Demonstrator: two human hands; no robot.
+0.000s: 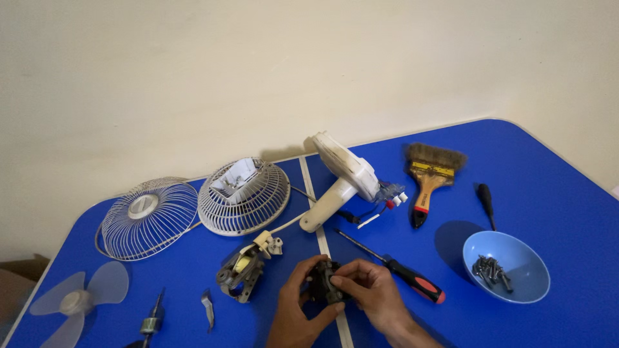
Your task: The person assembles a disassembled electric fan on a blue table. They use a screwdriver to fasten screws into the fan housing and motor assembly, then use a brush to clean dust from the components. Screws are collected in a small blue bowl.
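Small dark block part (326, 283), boxy, blackish, mostly hidden by fingers, sits low on the blue counter (554, 167), over the counter's white seam strip. Both hands clamped on it: left hand (298, 303) grips its left side from below, right hand (369, 290) pinches its top and right edge. Step looks like inspecting or working the part apart by hand; the next move likely needs a steady two-finger pull or a tool, a judgement only.

Around the dark block part: red-and-black screwdriver (400, 270) just right of it, tip pointing up-left. Motor core (242, 270) with copper winding near left. White fan housing (342, 180) above. Two wire grilles (193, 206) up-left. Pale fan blade (77, 299) far left. Paintbrush (431, 177) up-right. Blue bowl (509, 248) holding screws (491, 269) well right.
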